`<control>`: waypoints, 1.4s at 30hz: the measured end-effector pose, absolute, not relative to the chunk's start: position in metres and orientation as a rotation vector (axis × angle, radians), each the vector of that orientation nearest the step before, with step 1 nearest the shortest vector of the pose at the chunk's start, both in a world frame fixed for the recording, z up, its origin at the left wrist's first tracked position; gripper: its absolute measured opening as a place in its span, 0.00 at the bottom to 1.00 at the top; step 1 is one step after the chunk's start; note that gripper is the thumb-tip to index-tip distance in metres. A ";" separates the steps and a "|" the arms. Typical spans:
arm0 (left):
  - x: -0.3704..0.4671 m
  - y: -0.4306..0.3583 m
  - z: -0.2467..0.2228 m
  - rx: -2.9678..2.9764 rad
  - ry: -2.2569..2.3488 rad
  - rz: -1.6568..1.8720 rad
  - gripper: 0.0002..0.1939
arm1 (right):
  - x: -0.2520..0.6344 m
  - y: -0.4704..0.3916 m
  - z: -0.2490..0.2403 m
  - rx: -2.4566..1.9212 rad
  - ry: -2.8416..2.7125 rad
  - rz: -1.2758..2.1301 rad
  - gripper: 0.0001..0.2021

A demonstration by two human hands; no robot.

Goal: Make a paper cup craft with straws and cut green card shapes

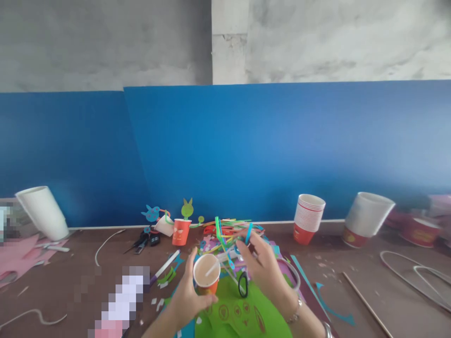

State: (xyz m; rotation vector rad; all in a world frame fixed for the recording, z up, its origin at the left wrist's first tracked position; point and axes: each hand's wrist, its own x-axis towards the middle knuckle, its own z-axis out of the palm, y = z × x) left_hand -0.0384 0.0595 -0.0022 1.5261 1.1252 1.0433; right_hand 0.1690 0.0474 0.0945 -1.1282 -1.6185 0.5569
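Note:
My left hand [186, 291] is wrapped round a paper cup [211, 285] with an orange-red outside, its open mouth tilted towards me. A thin white strip shows inside the cup. Just to the right, my right hand [259, 256] has its fingers pinched round a blue straw [250, 230], one end of which sticks up above the fingers. A bent green straw [219, 230] stands close to those fingertips; whether they touch it I cannot tell. Beneath both hands lies green paper [253, 324] with drawn brown shapes. A black loop [243, 285], perhaps a scissors handle, rests there.
Behind the hands is a pile of coloured straws [211, 230]. Two decorated cups, one red [180, 233] and one tipped over [164, 226], stand left of it. Stacked cups [308, 218] and a larger white stack [366, 218] are on the right. A marker [165, 266] lies left.

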 end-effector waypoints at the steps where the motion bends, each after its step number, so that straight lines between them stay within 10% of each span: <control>1: -0.031 0.056 -0.007 1.487 1.165 1.108 0.52 | 0.168 0.047 0.092 -1.107 -1.691 0.515 0.10; 6: -0.009 0.052 -0.012 1.548 1.162 1.367 0.32 | 0.165 0.045 0.085 -1.025 -1.934 0.398 0.08; 42: -0.016 0.056 -0.029 1.885 1.027 1.484 0.31 | 0.154 0.037 0.080 -0.799 -2.094 0.188 0.06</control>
